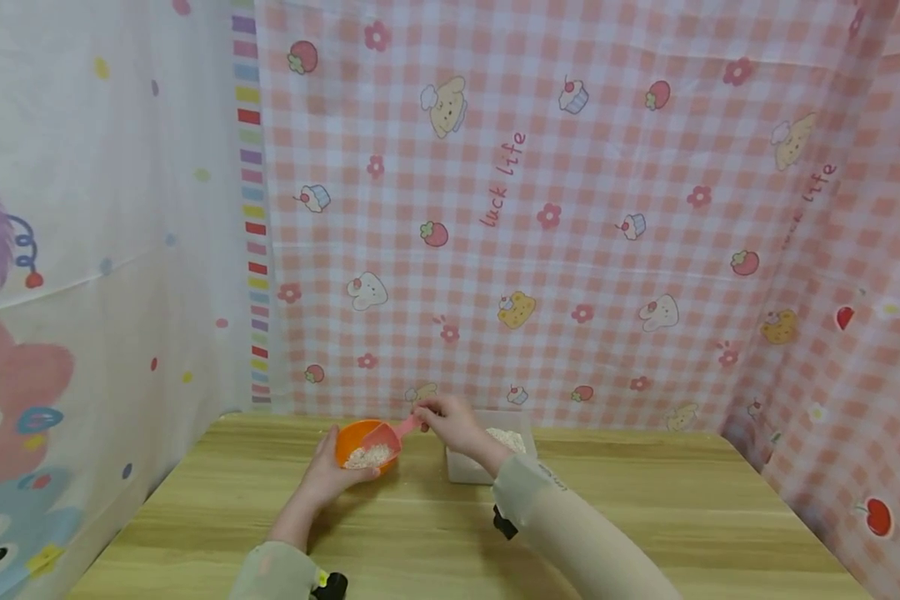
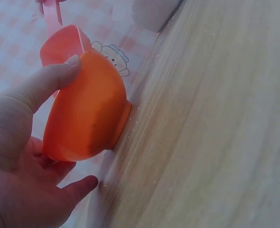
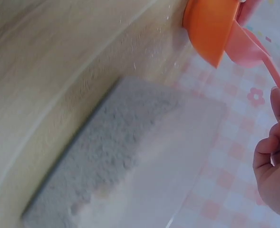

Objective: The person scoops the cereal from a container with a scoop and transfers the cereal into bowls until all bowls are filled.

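Note:
My left hand [image 1: 328,477] holds an orange bowl [image 2: 90,109] at the left of the table's middle, thumb over its near rim and fingers round the far side. Pale flakes, like oats [image 1: 367,457], lie in it. My right hand [image 1: 450,423] pinches the handle of a pink scoop [image 1: 385,439]. The scoop's head is tilted down over the bowl's rim, touching or nearly touching it. In the left wrist view the bowl's foot is at the tabletop. Whether flakes remain in the scoop is hard to tell.
Behind my right forearm stands a translucent plastic box [image 3: 163,156] partly filled with the same pale flakes. Small crumbs dot the wooden table [image 1: 405,533] near bowl and box. A pink checked curtain [image 1: 495,250] hangs at the table's back edge.

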`<state>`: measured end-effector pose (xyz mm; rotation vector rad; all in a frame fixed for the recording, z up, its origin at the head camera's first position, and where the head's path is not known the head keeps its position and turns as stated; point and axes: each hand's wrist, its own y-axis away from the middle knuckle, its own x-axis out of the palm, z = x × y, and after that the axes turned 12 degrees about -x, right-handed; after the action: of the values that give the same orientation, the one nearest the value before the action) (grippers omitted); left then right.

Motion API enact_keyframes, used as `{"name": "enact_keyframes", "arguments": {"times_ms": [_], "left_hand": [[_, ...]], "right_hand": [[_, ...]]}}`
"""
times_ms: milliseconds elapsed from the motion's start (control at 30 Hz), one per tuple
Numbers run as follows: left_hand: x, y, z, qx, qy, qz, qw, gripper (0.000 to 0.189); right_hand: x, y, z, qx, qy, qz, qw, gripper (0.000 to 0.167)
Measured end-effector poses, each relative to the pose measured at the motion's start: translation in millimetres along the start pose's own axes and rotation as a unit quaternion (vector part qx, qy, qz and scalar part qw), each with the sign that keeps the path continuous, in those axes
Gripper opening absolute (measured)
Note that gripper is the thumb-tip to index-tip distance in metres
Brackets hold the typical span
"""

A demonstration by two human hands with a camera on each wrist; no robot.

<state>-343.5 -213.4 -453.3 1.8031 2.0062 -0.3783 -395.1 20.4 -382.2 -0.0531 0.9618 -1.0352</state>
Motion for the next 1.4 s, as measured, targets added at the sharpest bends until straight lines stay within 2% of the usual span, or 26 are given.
{"name": "enact_keyframes", "arguments": {"times_ms": [167,267,533,633,767,867,967,1067,1200,1400], "left_hand": [[0.7,0.1,-1.3,0.005,-0.002,-0.001,1.0000,0.117],[1.3,0.6,-2.1,0.007,-0.001,-0.002,1.0000,0.117],[2.5,2.3,-4.0,0.010,0.001,0.002,0.9999,0.117],[2.7,3.5,-6.2,0.009,0.002,0.002,1.0000,0.117],[3.1,3.8,-8.2,0.009,0.003,0.002,1.0000,0.118],[2.1,2.8,-9.1,0.009,-0.005,0.003,0.9999,0.118],[-0.7,0.7,-12.5,0.017,-0.015,-0.007,0.9997,0.109],[-4.2,-1.5,-20.5,0.031,-0.013,-0.030,0.9990,0.094],[-7.1,-2.1,-38.2,0.044,-0.001,-0.049,0.9978,0.084],[-2.8,4.9,-68.3,0.081,0.022,-0.038,0.9957,0.083]], "right_hand": [[-11,-0.1,2,-0.046,0.060,-0.003,0.9972,0.022],[-17,1.0,3,-0.062,0.076,-0.013,0.9951,0.020],[-22,4.4,-1,-0.052,0.092,-0.035,0.9938,0.018],[-22,6.1,-3,-0.039,0.070,-0.044,0.9958,0.018],[-23,8.3,-8,-0.020,0.014,-0.060,0.9979,0.021],[-26,9.5,-11,-0.004,-0.026,-0.081,0.9963,0.023],[-32,11.0,-14,0.006,-0.059,-0.105,0.9927,0.023],[-41,13.3,-16,0.008,-0.081,-0.125,0.9888,0.023],[-57,18.5,-17,0.025,-0.079,-0.147,0.9857,0.022],[-79,26.7,-23,0.047,-0.073,-0.161,0.9830,0.025]]}}
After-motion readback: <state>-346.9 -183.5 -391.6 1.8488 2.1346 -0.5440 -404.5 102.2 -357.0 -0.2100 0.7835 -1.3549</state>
